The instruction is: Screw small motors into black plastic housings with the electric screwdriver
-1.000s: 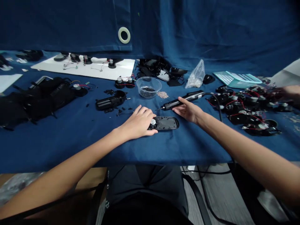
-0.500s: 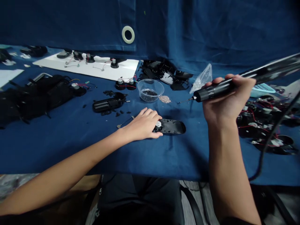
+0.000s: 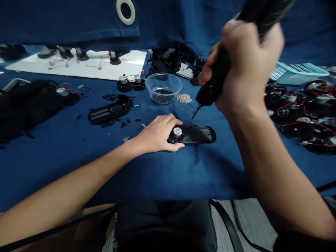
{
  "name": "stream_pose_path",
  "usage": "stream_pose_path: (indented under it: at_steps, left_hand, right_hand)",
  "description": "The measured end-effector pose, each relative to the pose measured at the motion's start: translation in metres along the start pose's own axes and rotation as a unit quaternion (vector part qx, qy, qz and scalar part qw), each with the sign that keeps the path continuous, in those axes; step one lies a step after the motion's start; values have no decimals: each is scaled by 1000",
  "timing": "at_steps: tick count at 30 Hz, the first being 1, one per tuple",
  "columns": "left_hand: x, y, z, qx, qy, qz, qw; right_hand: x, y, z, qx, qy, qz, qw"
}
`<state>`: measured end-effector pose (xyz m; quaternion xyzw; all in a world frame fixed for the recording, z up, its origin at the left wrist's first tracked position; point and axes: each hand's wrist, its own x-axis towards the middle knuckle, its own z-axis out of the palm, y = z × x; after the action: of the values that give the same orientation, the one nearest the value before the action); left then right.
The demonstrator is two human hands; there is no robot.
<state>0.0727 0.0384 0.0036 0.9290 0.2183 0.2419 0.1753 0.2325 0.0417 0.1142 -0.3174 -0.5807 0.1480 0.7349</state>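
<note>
My left hand (image 3: 157,134) lies over one end of a long black plastic housing (image 3: 196,134), gripping it against the blue cloth. Beside my fingertips, a small round motor with a white disc (image 3: 177,132) sits in the housing. My right hand (image 3: 241,63) is raised and shut around a black electric screwdriver (image 3: 212,82). The screwdriver's thin bit (image 3: 196,111) points down and left, with its tip above the housing and apart from it. A thin metal strip (image 3: 133,133) lies just beyond my left wrist.
A clear plastic bowl (image 3: 163,88) of black screws stands beyond the housing, next to a heap of small silver screws (image 3: 184,98). An open black casing (image 3: 110,110) lies left. Black units with red wires (image 3: 299,115) crowd the right, below a teal basket (image 3: 296,72).
My right hand has lifted the screwdriver from the table and turned it bit-down above the housing. My left hand stays on the housing. The view has tilted downward.
</note>
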Motion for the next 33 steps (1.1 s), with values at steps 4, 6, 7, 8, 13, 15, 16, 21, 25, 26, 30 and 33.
stream_pose_path:
  at_steps: [4, 6, 7, 8, 13, 15, 16, 21, 25, 26, 30, 33]
  left_hand:
    - [-1, -1, 2, -12, 4, -8, 1000]
    - [-1, 0, 2, -22, 1, -13, 1000]
    - [-2, 0, 2, -27, -3, -16, 999]
    - [-2, 0, 2, -32, -7, -20, 999]
    - [-3, 2, 0, -43, -18, -51, 998]
    - [-2, 4, 0, -43, -18, -58, 997]
    - [-2, 5, -1, -43, -18, -60, 997]
    - [-1, 7, -1, -30, -24, -68, 997]
    - [-1, 6, -1, -25, -21, -60, 998]
    - [-1, 6, -1, -23, -22, -61, 998]
    - [-1, 5, 0, -20, -24, -64, 997]
    - [-1, 5, 0, -19, -21, -58, 998]
  right_hand:
    - [-19, 7, 8, 18, -28, 26, 999]
    - [-29, 6, 5, 18, -23, 19, 999]
    - [-32, 5, 3, 13, -21, 14, 1000]
    - [-35, 4, 0, 9, -21, 11, 1000]
    - [-39, 4, -7, 35, -22, 38, 998]
    - [-40, 4, -7, 33, -22, 46, 998]
    - [-41, 4, -5, 27, -22, 43, 998]
    - [-47, -3, 3, 19, -41, 19, 999]
    - [-51, -4, 7, 29, -54, 5, 998]
    - [-51, -4, 8, 29, -53, 8, 998]
    - [-53, -3, 10, 12, -36, 35, 999]
    - [-54, -5, 10, 12, -41, 43, 998]
